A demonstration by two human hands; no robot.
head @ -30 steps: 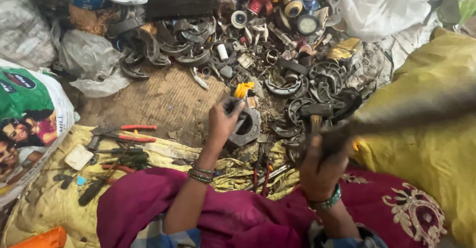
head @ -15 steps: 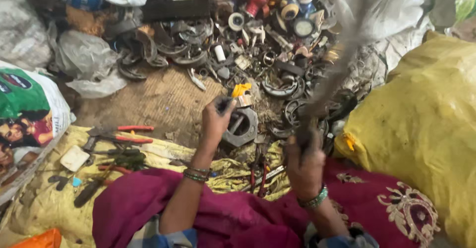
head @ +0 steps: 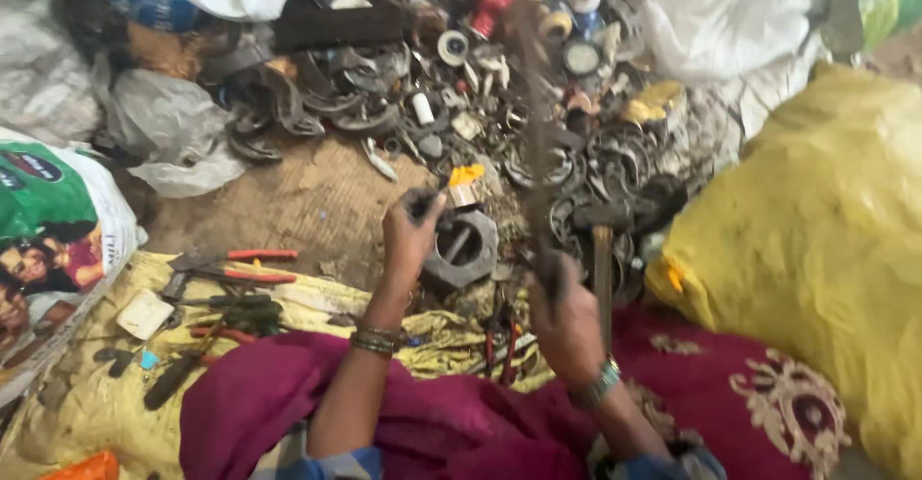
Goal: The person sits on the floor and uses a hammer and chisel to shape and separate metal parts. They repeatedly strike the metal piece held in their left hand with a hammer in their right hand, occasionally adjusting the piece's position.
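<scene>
My left hand [head: 411,230] pinches a small dark tool at the rim of a grey metal ring-shaped part [head: 465,247] that lies on the ground. My right hand [head: 562,307] is closed around a long thin dark rod [head: 535,125], blurred by motion, which points up and away over the scrap. A hammer with a wooden handle [head: 602,274] lies just right of that hand. Both wrists wear bangles, and magenta cloth [head: 423,422] covers my lap.
A heap of metal scrap rings and clamps [head: 403,86] fills the ground ahead. A big yellow sack [head: 816,250] stands right, a printed bag [head: 48,240] left. Red-handled pliers [head: 235,264] and other tools lie on yellow cloth [head: 96,403]. Red-handled cutters [head: 497,331] lie between my arms.
The long rod in my right hand has swung from lying out to the right to pointing nearly straight up and away. My left hand stays at the grey ring part.
</scene>
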